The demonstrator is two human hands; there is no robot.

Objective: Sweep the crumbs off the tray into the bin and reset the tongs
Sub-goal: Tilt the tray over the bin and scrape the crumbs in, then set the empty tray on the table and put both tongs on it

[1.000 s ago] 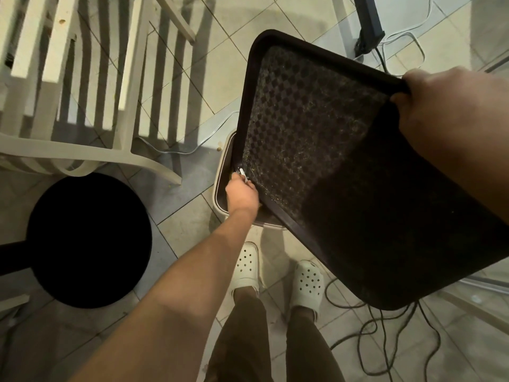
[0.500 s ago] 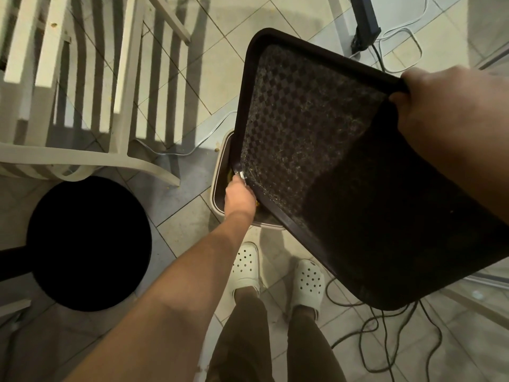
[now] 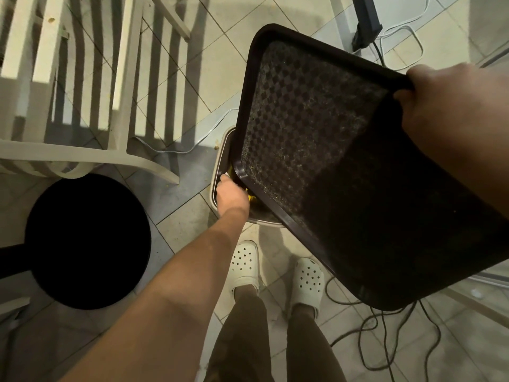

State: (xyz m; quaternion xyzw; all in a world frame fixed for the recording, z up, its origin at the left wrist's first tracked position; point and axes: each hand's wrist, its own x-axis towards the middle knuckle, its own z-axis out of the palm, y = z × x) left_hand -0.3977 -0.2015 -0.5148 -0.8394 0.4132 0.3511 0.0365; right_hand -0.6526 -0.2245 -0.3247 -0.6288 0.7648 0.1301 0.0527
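Moved since earlier frame: left hand [image 3: 230, 194] lower, past tray [image 3: 316, 161] corner, now over bin [image 3: 220, 166]; tray unchanged. Left hand: curled round something small and pale, identity unclear, possibly tongs. Right hand [image 3: 451, 106]: gripping tray's upper rim, tray tilted, low corner inside bin. Crumbs [image 3: 303, 150]: fine specks clinging to tray mat. Risk: specks spilling onto floor [image 3: 179, 205] should corner slip outside bin.

One tray [image 3: 316, 150], one bin [image 3: 220, 172], two hands: left hand [image 3: 231, 195], right hand [image 3: 451, 106]. Two white clogs [image 3: 245, 264], one round black stool [image 3: 88, 241] lower left, one white slatted chair [image 3: 121, 78] upper left.
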